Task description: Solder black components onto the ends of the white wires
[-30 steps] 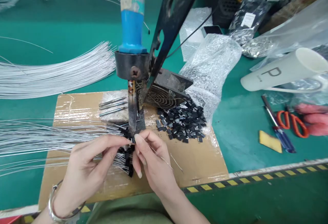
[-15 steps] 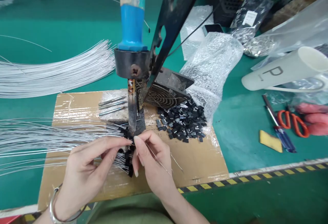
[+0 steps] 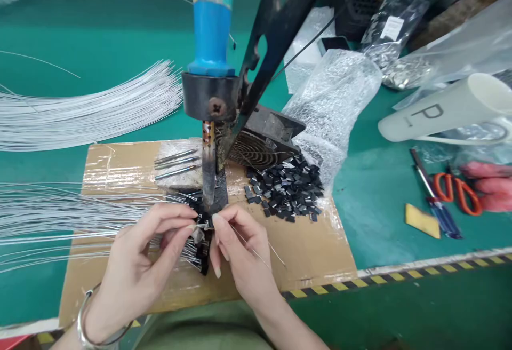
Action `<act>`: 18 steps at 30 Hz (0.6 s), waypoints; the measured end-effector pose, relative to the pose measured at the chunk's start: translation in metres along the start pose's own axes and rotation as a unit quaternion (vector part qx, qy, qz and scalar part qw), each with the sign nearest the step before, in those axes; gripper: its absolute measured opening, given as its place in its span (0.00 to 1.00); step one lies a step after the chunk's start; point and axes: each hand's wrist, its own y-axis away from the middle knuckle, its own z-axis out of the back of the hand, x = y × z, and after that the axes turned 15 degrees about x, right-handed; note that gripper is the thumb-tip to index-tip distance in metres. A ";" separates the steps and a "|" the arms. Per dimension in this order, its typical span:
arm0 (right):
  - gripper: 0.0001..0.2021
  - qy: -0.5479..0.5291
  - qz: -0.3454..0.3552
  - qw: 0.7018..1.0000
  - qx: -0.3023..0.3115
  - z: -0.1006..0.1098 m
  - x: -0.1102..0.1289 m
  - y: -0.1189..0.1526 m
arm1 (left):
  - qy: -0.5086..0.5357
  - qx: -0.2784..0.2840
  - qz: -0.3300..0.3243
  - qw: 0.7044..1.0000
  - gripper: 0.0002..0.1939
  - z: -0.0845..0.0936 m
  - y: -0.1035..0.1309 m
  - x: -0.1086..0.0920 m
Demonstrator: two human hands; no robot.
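Under the tip of a blue-handled soldering iron (image 3: 212, 38), my two hands almost meet. My left hand (image 3: 144, 256) is closed, thumb and forefinger pinching the end part of a white wire (image 3: 200, 226). Against that end sits a small black connector (image 3: 208, 223), pinched by my right hand (image 3: 245, 251). A thin strand of wire (image 3: 258, 256), which looks like solder, also runs out from between my right fingers. White wires with black ends (image 3: 203, 264) lie beneath and beside my left hand. Whether the wire and connector are joined I cannot tell.
A metal bracket (image 3: 276, 35) holds the iron above the cardboard (image 3: 304, 254). Behind stands a small fan (image 3: 256, 147); loose black connectors (image 3: 286, 192) are heaped beside it. A bundle of white wires (image 3: 100, 110) lies left. Rightward are a white cup (image 3: 436, 110), scissors (image 3: 464, 195) and a yellow sponge (image 3: 422, 221).
My left fingertips have drawn back slightly to the left, so the wire end and connector show between my hands. My right hand has hardly moved. The view has shifted slightly.
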 end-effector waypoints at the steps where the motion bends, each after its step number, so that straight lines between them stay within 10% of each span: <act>1: 0.20 0.003 0.004 1.000 0.002 0.000 0.000 0.001 | -0.010 0.006 0.000 1.000 0.09 0.000 0.001 0.000; 18: 0.15 0.009 0.004 1.000 -0.017 0.000 -0.001 0.000 | -0.252 -0.041 -0.187 0.949 0.20 0.005 -0.004 -0.011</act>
